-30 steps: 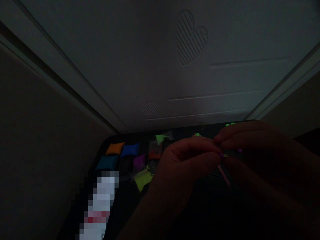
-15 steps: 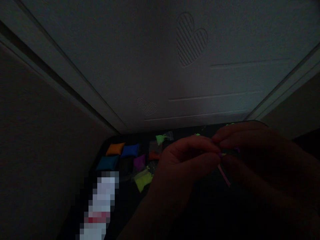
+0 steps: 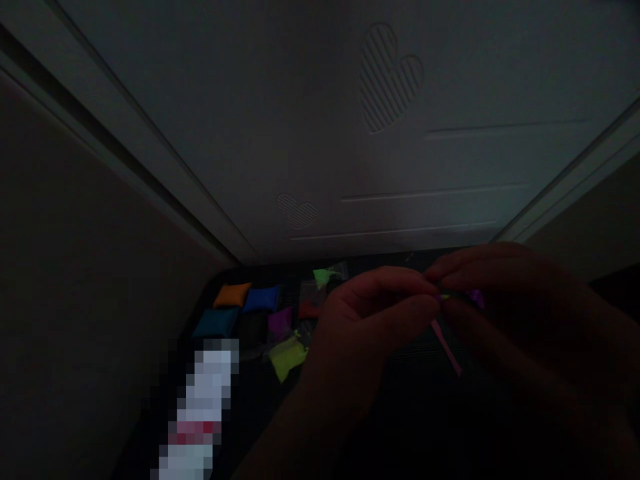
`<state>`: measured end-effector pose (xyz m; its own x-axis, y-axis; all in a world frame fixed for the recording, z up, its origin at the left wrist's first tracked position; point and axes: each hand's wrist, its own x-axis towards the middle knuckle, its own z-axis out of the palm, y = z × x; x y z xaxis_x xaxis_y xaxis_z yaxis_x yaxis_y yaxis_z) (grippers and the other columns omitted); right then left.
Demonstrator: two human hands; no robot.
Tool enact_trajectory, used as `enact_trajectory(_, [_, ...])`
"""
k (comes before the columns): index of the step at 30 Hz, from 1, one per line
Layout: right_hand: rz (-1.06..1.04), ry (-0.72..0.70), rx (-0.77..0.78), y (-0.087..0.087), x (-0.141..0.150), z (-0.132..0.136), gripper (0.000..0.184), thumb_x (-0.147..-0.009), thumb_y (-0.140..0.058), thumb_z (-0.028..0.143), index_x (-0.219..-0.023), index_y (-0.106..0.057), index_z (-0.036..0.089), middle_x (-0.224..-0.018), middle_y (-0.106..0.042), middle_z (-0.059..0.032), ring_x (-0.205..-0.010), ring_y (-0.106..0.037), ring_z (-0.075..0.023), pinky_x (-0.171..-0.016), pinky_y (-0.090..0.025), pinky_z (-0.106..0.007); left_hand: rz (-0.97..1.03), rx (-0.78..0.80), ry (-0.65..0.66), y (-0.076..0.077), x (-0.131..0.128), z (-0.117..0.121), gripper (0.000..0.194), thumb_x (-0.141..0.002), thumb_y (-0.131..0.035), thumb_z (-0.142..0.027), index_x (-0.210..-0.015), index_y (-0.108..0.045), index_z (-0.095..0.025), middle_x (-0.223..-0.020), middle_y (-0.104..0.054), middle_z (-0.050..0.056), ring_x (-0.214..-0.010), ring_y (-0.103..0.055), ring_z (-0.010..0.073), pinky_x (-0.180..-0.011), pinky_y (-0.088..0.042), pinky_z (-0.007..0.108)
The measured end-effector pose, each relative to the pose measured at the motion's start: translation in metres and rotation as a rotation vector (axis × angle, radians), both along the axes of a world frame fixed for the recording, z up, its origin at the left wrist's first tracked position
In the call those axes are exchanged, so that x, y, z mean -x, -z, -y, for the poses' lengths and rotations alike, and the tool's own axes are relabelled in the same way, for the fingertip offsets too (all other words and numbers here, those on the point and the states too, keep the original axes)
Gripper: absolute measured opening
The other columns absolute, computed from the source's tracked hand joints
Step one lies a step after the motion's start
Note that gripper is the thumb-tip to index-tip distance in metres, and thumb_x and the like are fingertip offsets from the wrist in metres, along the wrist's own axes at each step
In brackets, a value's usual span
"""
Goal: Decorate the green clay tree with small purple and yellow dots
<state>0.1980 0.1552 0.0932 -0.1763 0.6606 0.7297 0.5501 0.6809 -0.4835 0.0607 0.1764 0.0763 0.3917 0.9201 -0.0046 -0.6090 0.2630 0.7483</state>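
Note:
My left hand and my right hand meet at the fingertips above the right half of the dark table. Both hands are closed around a small purple and yellow piece that looks like modelling clay, mostly covered by the fingers. A pink stick-like tool shows just below the fingertips, and I cannot tell whether it is touched. Behind my right fingers a purple lump is partly visible. The dim light hides much of my right hand.
Left of my hands lie soft packets: orange, blue, teal, black, purple, yellow, red and green. A blurred white object is at lower left. A white panel with hearts stands behind the table.
My hands stay together and shift slightly upward, fingers moving a little around the small piece. More of the purple lump shows; the green bits behind my hands are now hidden. The view tilts slightly.

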Motion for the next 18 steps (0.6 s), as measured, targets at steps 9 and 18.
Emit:
enact_trajectory(9, [-0.01,0.007,0.054,0.001,0.004,0.005,0.006,-0.078,-0.054,0.026,-0.084,-0.057,0.025,-0.072,-0.056,0.001,-0.064,-0.052,-0.0085,-0.055,-0.045,-0.021,-0.094,-0.166,-0.211,-0.007,0.001,0.002,0.01,-0.063,-0.065,-0.01,-0.065,-0.067,-0.02,-0.071,-0.059,-0.003,-0.069,-0.052,0.0077,-0.063,-0.042,0.017])
enact_trajectory(18, [0.343,0.148,0.349,0.009,-0.011,-0.018,0.008,-0.079,-0.051,0.025,-0.085,-0.057,0.023,-0.078,-0.059,0.0017,-0.068,-0.055,-0.0101,-0.059,-0.042,-0.022,-0.002,-0.217,-0.247,-0.001,0.016,-0.01,0.01,-0.07,-0.061,-0.014,-0.076,-0.066,-0.02,-0.077,-0.063,-0.004,-0.072,-0.056,0.0067,-0.069,-0.047,0.016])
